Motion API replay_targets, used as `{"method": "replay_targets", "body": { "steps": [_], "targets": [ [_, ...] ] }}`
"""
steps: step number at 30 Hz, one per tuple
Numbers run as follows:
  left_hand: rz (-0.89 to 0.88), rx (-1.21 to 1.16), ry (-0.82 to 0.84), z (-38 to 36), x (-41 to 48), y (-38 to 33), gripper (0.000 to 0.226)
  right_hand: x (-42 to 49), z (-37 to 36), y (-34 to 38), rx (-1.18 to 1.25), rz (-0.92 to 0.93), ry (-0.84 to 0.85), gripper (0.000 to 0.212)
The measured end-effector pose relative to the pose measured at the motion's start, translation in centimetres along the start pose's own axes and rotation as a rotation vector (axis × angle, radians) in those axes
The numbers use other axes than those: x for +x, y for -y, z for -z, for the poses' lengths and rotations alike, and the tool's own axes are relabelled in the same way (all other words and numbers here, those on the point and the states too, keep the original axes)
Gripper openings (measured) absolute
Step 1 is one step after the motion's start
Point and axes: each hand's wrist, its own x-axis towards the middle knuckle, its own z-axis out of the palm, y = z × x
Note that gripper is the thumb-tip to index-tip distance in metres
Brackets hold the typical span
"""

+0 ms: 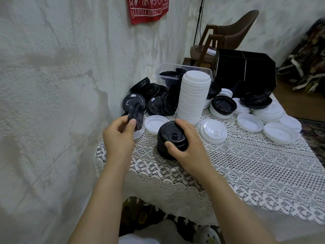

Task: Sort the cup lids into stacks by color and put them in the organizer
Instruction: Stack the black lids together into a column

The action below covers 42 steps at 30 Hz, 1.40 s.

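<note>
Left hand [118,138] is pinching one black lid [135,118] on edge. Right hand [186,147] is gripping a black stack [171,140] on the tablecloth [246,164]. White stack [193,96] is standing behind.

Open lace tablecloth [255,173] lies free at my near right. The tall white lid stack [193,97] and heaped black lids [168,103] stand between me and the black organizer [255,71]; the wall [52,103] hems my left.

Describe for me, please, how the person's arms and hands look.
The left hand and right hand are bare: no gloves, and no rings show. The left arm and right arm are uncovered to the frame edge, with no sleeves, watch or bracelet in view.
</note>
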Motion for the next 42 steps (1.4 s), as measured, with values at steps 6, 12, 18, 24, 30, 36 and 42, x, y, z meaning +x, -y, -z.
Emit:
{"method": "replay_targets", "body": {
  "steps": [6,12,18,24,30,36,42],
  "targets": [
    [0.241,-0.395,0.102,0.2,-0.1,-0.7,0.027,0.0,0.0,0.1,-0.002,0.001,0.002,0.065],
    [0.334,-0.551,0.188,0.1,-0.2,-0.8,0.036,0.0,0.0,0.0,0.003,0.003,0.009,0.065],
    [0.304,-0.498,0.29,-0.4,-0.9,-1.2,0.031,0.1,0.1,0.0,0.008,0.005,0.003,0.063],
    [0.283,-0.476,0.393,-0.5,-1.4,-1.3,0.044,0.0,0.9,0.6,0.078,0.001,-0.003,0.09],
    [0.235,-0.432,0.505,-0.6,-1.8,-1.7,0.062,0.4,1.9,2.1,0.025,0.176,-0.034,0.096],
    [0.13,-0.287,0.511,-0.9,-2.1,-1.5,0.041,0.6,2.1,1.5,-0.039,0.184,-0.093,0.084],
    [0.136,-0.126,0.56,-1.3,-2.4,-1.2,0.034,0.1,1.4,0.5,-0.135,0.068,-0.037,0.076]
  ]
}}
